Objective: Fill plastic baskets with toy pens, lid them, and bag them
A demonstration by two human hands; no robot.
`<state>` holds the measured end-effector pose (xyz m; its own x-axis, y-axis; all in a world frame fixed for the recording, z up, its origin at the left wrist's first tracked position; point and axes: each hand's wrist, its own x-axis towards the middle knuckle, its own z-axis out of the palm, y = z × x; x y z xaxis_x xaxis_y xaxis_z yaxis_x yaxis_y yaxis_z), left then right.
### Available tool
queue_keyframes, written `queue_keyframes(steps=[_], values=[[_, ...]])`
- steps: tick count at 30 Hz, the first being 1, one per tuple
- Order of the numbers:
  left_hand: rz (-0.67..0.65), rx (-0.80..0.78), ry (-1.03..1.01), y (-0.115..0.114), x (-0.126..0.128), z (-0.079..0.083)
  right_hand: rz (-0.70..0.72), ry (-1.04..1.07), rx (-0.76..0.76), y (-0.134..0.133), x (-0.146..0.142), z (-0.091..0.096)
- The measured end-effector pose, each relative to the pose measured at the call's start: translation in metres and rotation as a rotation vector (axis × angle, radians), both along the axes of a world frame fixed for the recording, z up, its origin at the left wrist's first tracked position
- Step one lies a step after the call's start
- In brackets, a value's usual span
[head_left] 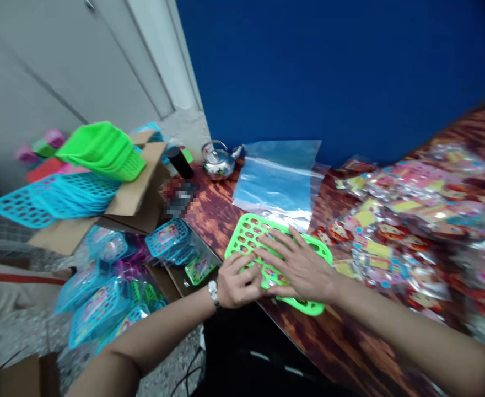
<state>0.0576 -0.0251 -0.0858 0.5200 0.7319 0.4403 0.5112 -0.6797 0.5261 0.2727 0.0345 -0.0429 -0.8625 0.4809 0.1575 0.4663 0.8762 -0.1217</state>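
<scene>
A green plastic basket with a pattern of holes lies on the table in front of me. My left hand, with a watch at its wrist, has its fingers bent around the basket's near left edge. Across the basket's middle lies my right hand, its fingers spread flat and pointing left. Something small and colourful shows between and below the hands, mostly covered by them. Just behind the basket are clear plastic bags.
Wrapped packs with doll pictures cover the table's right side. A metal kettle and a black cylinder stand at the back left. Stacked green baskets and blue baskets rest on a cardboard box; bagged baskets lie below.
</scene>
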Motion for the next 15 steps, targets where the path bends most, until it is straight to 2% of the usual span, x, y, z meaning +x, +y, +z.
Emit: queue_keyframes(steps=[2,4,7,11,15], values=[[0.079,0.116,0.002,-0.005,0.011,0.011,0.010,0.022,0.067,0.001,0.000,-0.003],[0.277,0.143,-0.070,-0.011,0.027,0.016,0.024,0.053,0.148,0.003,-0.001,-0.007],[0.490,0.135,-0.155,-0.016,0.050,0.010,0.040,0.113,0.247,0.006,-0.002,-0.014],[0.562,0.254,-0.058,-0.018,0.063,-0.003,0.023,0.191,0.234,0.007,-0.002,-0.018],[0.551,0.253,0.133,-0.019,0.060,0.004,-0.104,0.276,0.045,0.002,0.000,-0.014]])
